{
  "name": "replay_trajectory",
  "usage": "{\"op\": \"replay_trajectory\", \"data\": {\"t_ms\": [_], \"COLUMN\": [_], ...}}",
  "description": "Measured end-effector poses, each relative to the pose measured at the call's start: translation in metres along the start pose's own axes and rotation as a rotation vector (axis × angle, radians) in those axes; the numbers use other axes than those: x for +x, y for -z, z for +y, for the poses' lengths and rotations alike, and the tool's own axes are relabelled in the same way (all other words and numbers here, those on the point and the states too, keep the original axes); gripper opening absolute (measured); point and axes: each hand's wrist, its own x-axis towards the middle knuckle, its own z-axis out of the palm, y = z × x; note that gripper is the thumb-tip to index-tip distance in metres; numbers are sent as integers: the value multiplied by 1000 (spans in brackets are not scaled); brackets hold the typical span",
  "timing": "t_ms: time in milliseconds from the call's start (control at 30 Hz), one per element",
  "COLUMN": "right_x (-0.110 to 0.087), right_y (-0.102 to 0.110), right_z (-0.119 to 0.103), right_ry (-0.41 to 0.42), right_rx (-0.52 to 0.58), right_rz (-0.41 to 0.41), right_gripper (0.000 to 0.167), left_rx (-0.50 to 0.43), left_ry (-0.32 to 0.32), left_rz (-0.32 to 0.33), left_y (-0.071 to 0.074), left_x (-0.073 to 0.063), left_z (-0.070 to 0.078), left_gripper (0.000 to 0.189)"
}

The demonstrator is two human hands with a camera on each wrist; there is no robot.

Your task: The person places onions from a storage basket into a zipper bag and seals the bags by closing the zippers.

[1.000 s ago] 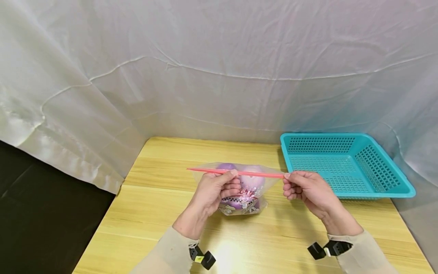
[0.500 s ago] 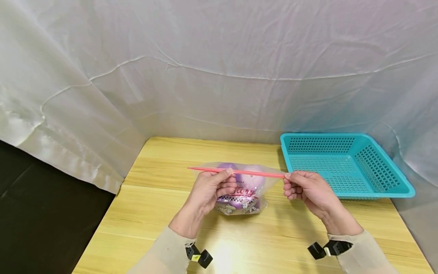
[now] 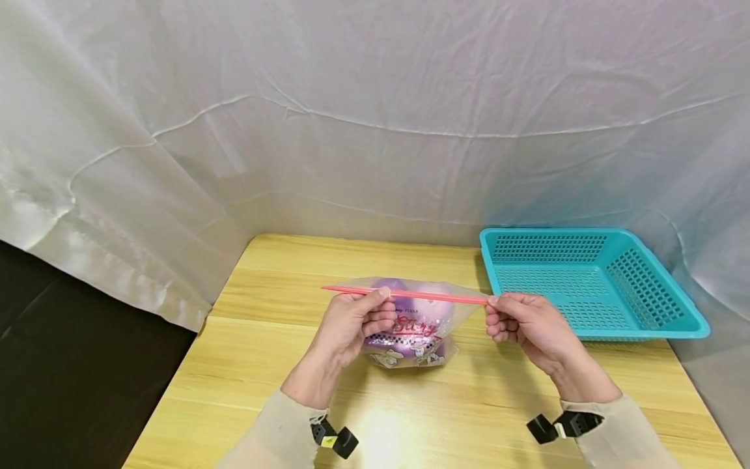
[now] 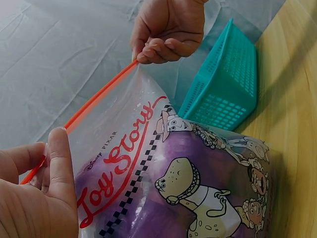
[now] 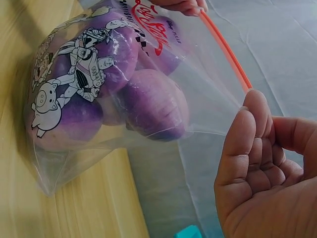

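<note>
A clear zip bag (image 3: 417, 333) with printed cartoon figures stands on the table, holding several round purple-and-pale vegetables (image 5: 156, 104) that look like turnips. Along its top runs a red zip strip (image 3: 436, 297), stretched taut and level. My left hand (image 3: 356, 324) pinches this strip left of the middle, thumb on top and fingers curled below. At the strip's right end, my right hand (image 3: 530, 329) grips the bag's corner between thumb and fingers. The left wrist view shows both hands on the strip; whether the zip is fully sealed I cannot tell.
A teal perforated basket (image 3: 547, 249) sits at the back right of the wooden table (image 3: 246, 371), just beyond my right hand. Pale cloth (image 3: 375, 176) hangs behind the table and on both sides. A dark area lies past the left edge.
My left hand has slid a little to the left along the red strip, uncovering more of the bag's print. The right hand keeps its place at the right corner.
</note>
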Motion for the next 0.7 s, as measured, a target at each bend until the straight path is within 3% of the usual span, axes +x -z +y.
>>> {"op": "replay_trajectory", "data": {"t_ms": [700], "right_x": [0], "right_y": [1], "right_z": [0], "right_ry": [-10], "right_rx": [5], "right_rz": [22], "right_gripper": [24], "left_rx": [-21], "left_ry": [-12], "left_rz": [14], "left_y": [15], "left_x": [-5], "left_z": [6], "left_gripper": [15]}}
